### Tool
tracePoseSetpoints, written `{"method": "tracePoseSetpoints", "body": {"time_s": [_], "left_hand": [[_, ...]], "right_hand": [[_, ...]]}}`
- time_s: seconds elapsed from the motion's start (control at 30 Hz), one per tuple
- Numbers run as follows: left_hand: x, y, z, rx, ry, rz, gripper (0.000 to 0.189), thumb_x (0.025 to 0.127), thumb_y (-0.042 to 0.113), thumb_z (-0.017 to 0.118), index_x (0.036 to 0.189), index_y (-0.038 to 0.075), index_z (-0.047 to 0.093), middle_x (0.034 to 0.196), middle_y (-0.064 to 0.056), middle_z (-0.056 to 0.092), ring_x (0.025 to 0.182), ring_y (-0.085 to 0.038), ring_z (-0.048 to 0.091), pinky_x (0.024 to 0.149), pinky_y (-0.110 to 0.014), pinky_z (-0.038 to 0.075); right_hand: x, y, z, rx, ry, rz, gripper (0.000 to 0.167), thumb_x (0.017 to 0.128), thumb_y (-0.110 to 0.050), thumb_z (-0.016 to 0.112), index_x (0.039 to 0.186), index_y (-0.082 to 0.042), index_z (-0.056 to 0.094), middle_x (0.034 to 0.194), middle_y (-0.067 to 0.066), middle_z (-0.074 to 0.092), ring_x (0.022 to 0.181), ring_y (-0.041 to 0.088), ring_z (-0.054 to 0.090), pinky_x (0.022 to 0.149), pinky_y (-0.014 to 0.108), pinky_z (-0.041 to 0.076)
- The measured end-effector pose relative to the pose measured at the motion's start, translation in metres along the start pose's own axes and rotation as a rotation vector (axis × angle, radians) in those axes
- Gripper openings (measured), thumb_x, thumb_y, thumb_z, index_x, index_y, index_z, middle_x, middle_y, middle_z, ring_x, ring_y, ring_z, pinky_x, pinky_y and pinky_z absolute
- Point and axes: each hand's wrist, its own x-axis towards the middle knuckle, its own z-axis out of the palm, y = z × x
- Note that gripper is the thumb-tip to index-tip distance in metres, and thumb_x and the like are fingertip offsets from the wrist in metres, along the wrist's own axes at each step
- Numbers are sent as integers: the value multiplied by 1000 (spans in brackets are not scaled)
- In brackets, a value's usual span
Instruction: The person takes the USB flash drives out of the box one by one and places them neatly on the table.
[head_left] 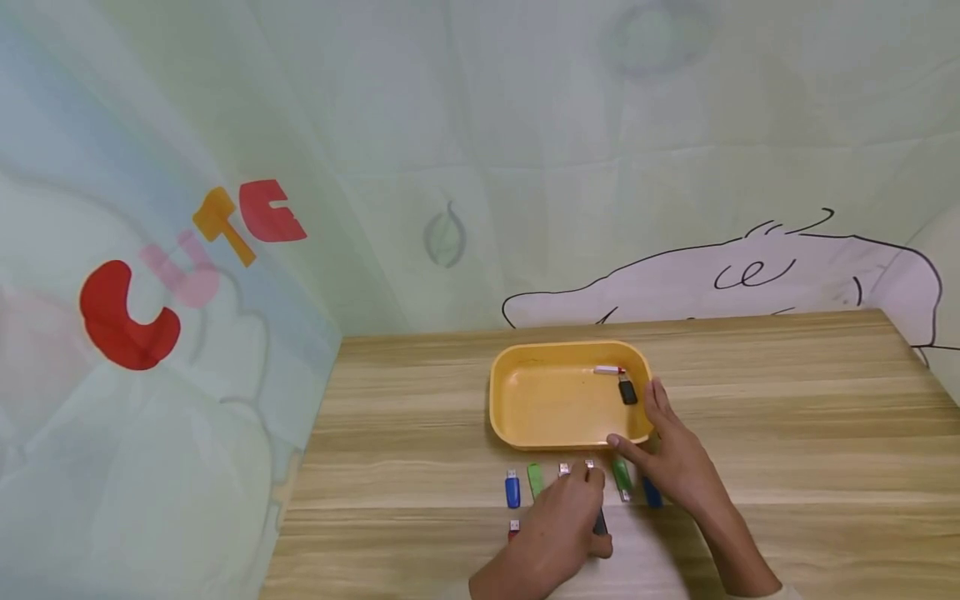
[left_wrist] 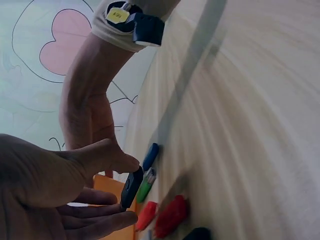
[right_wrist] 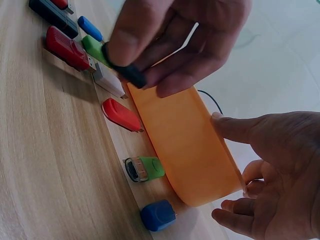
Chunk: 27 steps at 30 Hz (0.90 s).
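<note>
My left hand (head_left: 558, 525) pinches a black USB stick (left_wrist: 131, 187) between thumb and fingers, above the row of sticks on the table. With thumb and fingers spread, my right hand (head_left: 678, 458) touches the near right corner of a yellow plastic basket (head_left: 525, 442). Inside the basket lie a white-and-red USB stick (head_left: 608, 370) and a black one (head_left: 627, 390). Before the basket are a blue stick (head_left: 512, 490), a light green one (head_left: 535, 479), a green one (head_left: 622, 479) and another blue one (head_left: 652, 492). My left hand covers part of the rows.
Red USB sticks (right_wrist: 121, 115) and a white one (right_wrist: 107, 81) also lie on the wooden table (head_left: 405, 417). Behind the table hangs a printed cloth (head_left: 390, 167), and a second cloth side (head_left: 187, 450) borders it at left.
</note>
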Motion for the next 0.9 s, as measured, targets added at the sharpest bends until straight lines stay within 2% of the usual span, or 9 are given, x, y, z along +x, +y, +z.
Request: {"method": "tracePoseSetpoints", "body": {"time_s": [0.13,0.37,0.53,0.77,0.9], "left_hand": [[-1,1,7,43,-10,19,67,75,36,97,127,6,67,110,-4,67,84,-7,61,68,-21,52],[-5,2,17,133,26,68,63,73,40,97,119,8,69,102,0,67,83,-6,61,69,-20,53],[-6,3,21,147,37,77,60,72,39,98,116,8,69,98,0,65,82,-7,60,68,-21,52],[-4,4,25,135,1,70,59,74,40,98,117,9,70,103,-1,67,83,-6,60,69,-21,53],[-5,5,27,182,35,84,57,71,40,98,111,10,71,100,-1,67,82,-8,61,69,-23,53]], "right_hand": [[0,0,1,-1,-7,11,108,96,-60,70,167,1,16,178,18,3,159,52,17,122,69,25],[1,0,2,-6,-9,14,108,96,-60,70,167,1,15,178,18,3,158,53,17,122,70,25],[0,1,1,-7,-7,7,108,96,-60,70,167,1,15,177,19,2,158,53,17,122,70,25],[-1,0,1,-7,-7,5,108,96,-60,70,167,1,15,177,19,2,158,53,18,122,70,25],[-1,-1,1,-11,-2,-1,107,97,-59,70,167,1,15,177,19,3,158,53,19,122,70,26]]}}
